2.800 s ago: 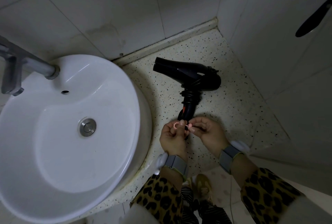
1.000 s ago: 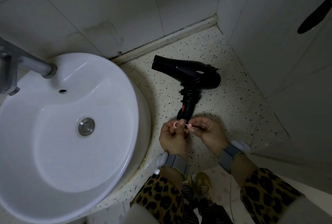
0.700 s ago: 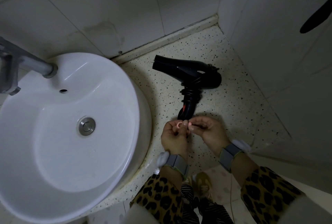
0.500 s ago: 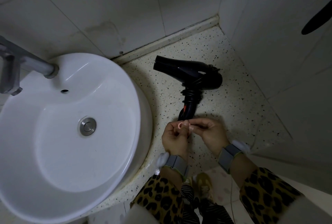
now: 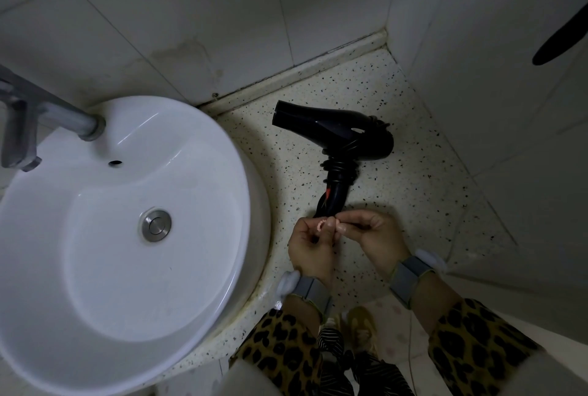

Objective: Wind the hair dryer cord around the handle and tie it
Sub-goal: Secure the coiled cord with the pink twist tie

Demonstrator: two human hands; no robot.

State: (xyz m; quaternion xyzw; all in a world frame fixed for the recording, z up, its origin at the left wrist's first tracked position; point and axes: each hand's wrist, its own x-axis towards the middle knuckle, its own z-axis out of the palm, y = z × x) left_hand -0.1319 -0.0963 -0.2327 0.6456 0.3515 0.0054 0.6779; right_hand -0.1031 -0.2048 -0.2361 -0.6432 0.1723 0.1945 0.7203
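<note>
Hair dryer [image 5: 334, 131] is laid flat on the table [image 5: 413, 173] beside the sink [image 5: 222, 141] — nozzle aimed left, handle [image 5: 334, 201] run toward the person, cord [image 5: 339, 168] coiled round it. At the handle's end a pink tie [image 5: 319, 226] is pinched by left grip [image 5: 310, 244] and right grip [image 5: 370, 233] — both closed on it.

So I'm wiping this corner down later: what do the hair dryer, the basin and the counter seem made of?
The hair dryer looks like glossy black plastic, with a highlight on its barrel. The basin seems glazed white ceramic: smooth, sharp reflections near the rim. The counter appears terrazzo or speckled stone, pale with dark flecks, fairly matte.
</note>
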